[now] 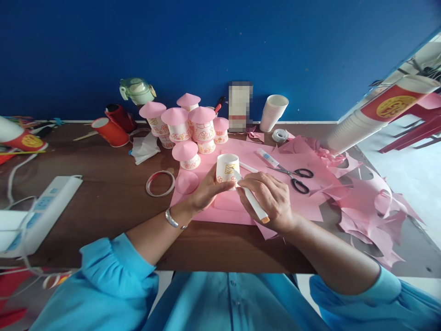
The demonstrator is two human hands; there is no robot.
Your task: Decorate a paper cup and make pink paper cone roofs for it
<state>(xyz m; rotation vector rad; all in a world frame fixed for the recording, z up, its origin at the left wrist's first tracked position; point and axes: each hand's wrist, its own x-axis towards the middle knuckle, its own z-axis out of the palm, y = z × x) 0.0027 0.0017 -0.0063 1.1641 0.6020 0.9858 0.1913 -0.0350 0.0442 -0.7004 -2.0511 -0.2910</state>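
Note:
A white paper cup piece (223,162) is gripped in my left hand (208,189), its open end up. Red flowers run along its lower part, and a yellow window drawing is on its side. My right hand (270,200) is closed round a white marker (253,204) with an orange end, its tip at or close to the cup near the yellow lines. Beneath both hands lies a pink paper sheet (237,200). Just beyond the cup stand several decorated cup houses (203,128) with pink cone roofs. A loose pink cone (186,182) rests left of my left hand.
Scissors (292,174), a glue tube (267,157) and pink scraps (372,207) lie to the right. A tape ring (160,183) and power strip (44,214) are left. Cup stacks (274,112) stand at the back and right (375,115), before the blue wall (206,46).

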